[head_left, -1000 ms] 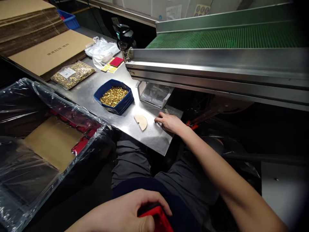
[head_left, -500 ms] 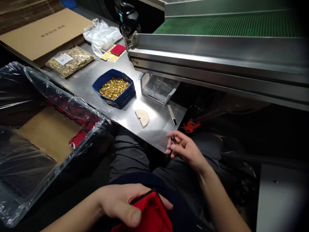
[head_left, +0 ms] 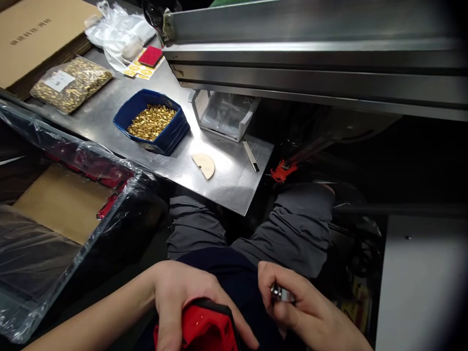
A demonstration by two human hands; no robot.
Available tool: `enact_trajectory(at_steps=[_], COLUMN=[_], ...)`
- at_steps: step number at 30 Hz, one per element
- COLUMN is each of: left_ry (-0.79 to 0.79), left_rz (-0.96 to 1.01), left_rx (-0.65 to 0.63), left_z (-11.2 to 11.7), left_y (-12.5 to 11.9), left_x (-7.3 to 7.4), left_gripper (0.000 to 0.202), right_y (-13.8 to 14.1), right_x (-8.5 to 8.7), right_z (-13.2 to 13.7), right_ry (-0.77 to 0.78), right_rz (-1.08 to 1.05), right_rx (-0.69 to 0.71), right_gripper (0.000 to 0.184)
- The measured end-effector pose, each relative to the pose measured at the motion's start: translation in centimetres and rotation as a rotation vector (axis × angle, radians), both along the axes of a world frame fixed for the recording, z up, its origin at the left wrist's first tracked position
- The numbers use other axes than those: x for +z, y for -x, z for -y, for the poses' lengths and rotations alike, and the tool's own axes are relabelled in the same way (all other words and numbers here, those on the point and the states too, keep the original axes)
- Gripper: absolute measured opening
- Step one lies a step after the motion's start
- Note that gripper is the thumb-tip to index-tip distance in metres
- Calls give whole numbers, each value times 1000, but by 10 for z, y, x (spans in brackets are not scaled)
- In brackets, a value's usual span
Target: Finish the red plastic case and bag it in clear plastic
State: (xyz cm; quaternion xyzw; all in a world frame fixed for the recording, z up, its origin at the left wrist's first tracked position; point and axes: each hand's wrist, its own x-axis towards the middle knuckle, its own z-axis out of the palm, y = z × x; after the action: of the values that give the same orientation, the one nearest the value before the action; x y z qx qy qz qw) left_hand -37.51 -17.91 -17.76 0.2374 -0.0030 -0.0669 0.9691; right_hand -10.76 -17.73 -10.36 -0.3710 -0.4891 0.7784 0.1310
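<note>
At the bottom of the head view, my left hand [head_left: 193,287] is wrapped round a red plastic part [head_left: 210,327] with a black edge. The part's lower end is cut off by the frame. To its right, my right hand [head_left: 292,304] curls closed around a small shiny metal piece [head_left: 281,293]; the fingers cover most of it, so its kind is unclear. Both hands are above my lap, apart from each other. Ahead on the metal table [head_left: 226,192] lie a beige half-round disc [head_left: 204,165] and a white-handled cutter [head_left: 250,156].
A blue bin [head_left: 171,139] holds many small brass-coloured pieces; a grey tray [head_left: 226,119] stands beside it. A bag of similar pieces [head_left: 73,83] lies behind. A plastic-lined crate [head_left: 120,195] with red parts is on the left. A metal conveyor frame [head_left: 310,73] crosses the upper right.
My right hand has drawn back from the table corner towards my body and closed more tightly round the metal piece. The red part has turned in my left hand. The view has tilted down.
</note>
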Motion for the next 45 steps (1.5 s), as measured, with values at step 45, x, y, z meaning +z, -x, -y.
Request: enact_trajectory(at_steps=[45], left_ry=[-314], left_rz=[218], left_rx=[-25], left_z=[-3], left_y=[-32], left_x=[-2], left_gripper=[110], right_y=[21], right_x=[41], right_z=[-38], right_ry=[-409], right_rz=[-81], right_rx=[318], right_gripper=[21])
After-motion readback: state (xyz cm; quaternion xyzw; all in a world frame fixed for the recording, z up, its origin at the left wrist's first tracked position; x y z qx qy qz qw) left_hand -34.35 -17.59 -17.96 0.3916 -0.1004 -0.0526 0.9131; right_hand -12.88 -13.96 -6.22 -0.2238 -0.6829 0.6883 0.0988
